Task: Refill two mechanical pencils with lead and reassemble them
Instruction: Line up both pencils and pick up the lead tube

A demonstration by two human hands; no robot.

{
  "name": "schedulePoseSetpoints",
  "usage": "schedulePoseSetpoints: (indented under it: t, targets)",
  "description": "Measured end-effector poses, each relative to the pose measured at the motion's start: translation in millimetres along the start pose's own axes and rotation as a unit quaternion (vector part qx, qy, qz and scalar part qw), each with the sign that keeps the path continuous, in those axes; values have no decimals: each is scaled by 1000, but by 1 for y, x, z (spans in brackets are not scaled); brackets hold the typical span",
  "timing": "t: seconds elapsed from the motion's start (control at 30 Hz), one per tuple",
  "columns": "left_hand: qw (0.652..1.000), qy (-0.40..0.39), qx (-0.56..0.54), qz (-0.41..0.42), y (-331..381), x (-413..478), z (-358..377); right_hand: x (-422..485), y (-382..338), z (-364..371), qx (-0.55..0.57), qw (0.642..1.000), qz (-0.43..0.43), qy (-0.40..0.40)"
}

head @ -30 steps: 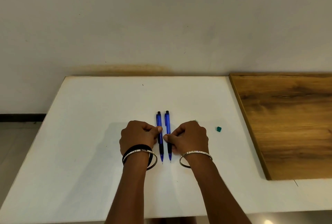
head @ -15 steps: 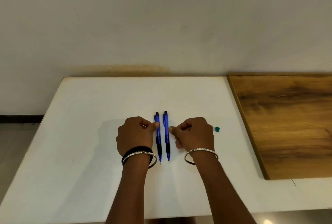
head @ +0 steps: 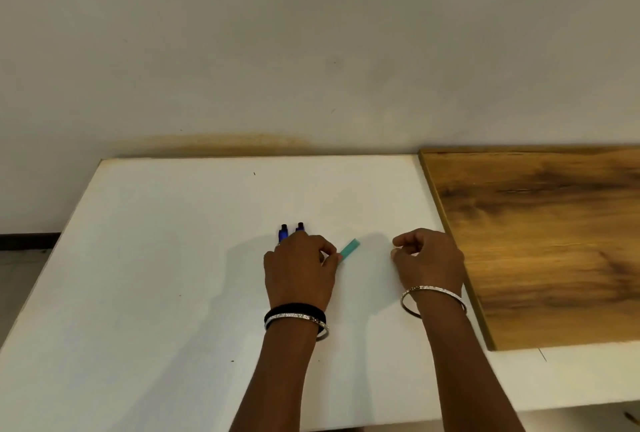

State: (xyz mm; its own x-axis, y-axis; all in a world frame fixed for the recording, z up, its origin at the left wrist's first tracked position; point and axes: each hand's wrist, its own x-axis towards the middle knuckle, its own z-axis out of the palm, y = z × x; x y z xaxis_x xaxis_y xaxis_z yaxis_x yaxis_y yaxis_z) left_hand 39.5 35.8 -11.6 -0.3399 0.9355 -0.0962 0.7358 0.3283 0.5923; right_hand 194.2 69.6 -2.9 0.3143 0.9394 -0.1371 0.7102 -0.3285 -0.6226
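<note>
On the white bench (head: 156, 258), two blue mechanical pencils (head: 284, 233) lie side by side, only their far ends showing past the left hand (head: 299, 269) that covers the rest. That hand pinches the near end of a teal case (head: 349, 246) at its fingertips. Well apart, the right hand (head: 427, 258) rests with fingers loosely curled, nothing visible in it, beside a wooden board (head: 540, 241)

White table (head: 156, 258), wooden board (head: 540, 241) at right, stained pale wall (head: 311, 33), dark skirting (head: 27, 236)
</note>
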Motion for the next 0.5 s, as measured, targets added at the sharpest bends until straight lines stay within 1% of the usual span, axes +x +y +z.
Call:
schedulePoseSetpoints:
  t: [0.1,0.2,0.37,0.43,0.5]
  targets:
    - [998,-1,62,3,0,0,5,1,2,-1,-22,1000,-13,-4]
    - [996,2,90,10,1,-1,8,2,4,-1,-41,999,-12,-9]
    - [995,0,95,22,8,-1,15,3,5,-3,-46,999,10,0]
    - [996,-5,88,23,9,0,16,4,6,-3,-58,998,23,-11]
    - [998,-1,57,27,11,0,15,5,8,-2,-63,997,25,-27]
